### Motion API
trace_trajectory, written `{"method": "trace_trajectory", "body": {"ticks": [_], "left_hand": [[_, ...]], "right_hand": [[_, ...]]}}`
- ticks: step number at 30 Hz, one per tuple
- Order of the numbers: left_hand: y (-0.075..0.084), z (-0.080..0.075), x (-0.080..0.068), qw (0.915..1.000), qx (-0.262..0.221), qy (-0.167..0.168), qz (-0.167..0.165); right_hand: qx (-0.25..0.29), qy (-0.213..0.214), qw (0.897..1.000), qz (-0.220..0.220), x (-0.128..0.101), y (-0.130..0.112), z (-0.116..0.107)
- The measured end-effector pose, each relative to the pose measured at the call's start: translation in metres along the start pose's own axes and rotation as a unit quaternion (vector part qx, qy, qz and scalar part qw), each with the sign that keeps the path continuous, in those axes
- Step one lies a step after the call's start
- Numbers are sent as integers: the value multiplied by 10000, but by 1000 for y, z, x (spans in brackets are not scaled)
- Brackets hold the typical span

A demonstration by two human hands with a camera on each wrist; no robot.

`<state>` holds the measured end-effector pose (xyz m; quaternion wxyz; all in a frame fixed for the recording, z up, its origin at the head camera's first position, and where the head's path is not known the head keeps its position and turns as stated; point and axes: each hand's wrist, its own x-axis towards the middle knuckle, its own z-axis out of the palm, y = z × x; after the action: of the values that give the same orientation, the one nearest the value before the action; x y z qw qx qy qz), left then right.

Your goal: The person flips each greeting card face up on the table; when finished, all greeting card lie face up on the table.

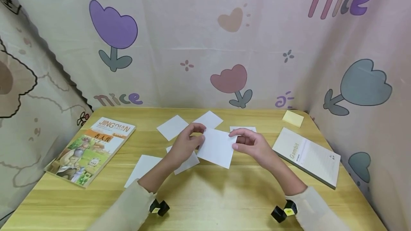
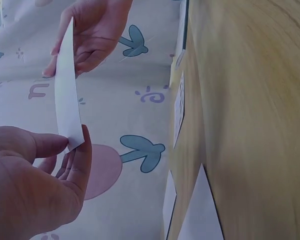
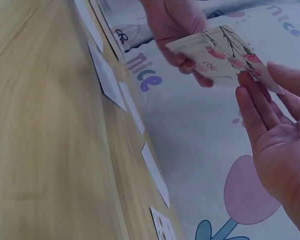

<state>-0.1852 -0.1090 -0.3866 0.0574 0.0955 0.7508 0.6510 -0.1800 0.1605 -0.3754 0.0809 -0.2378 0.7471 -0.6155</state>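
Observation:
A square card is held up above the table between both hands, its plain white side toward the head camera. The right wrist view shows the card's other side, printed with pink flowers and dark stems. My left hand pinches its upper left part between thumb and fingers, as the left wrist view also shows. At the opposite edge my right hand pinches it with the thumb on the near side. Below and behind the left hand, a white card on the table is partly covered.
More white cards lie about: one near the left forearm, one farther back, another beside it. A partly hidden card lies behind the right hand. A magazine is left; a Gambit notebook and yellow sticky notes are right.

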Motion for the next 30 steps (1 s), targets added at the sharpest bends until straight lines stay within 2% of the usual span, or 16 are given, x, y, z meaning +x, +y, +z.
{"method": "trace_trajectory", "body": {"ticks": [6,11,16,20,23,26,30], "left_hand": [[-7,3,1,9997,196,-80,151],[-11,7,0,9978,648,36,165],[-9,13,-4,9919,1089,181,624],[-4,24,-11,9874,1181,169,1040],[-1,32,-17,9897,763,-205,1195],[1,38,-20,9911,18,-688,1136],[2,41,-23,9892,-543,-945,984]], "right_hand": [[252,-43,9997,-12,-1,0,3],[168,-34,9997,169,-2,0,5],[181,117,9997,143,-2,-1,12],[282,313,9991,-8,-1,-1,19],[185,521,9985,-45,0,1,22],[136,693,9975,55,-1,2,25],[272,821,9962,99,-1,2,31]]}}
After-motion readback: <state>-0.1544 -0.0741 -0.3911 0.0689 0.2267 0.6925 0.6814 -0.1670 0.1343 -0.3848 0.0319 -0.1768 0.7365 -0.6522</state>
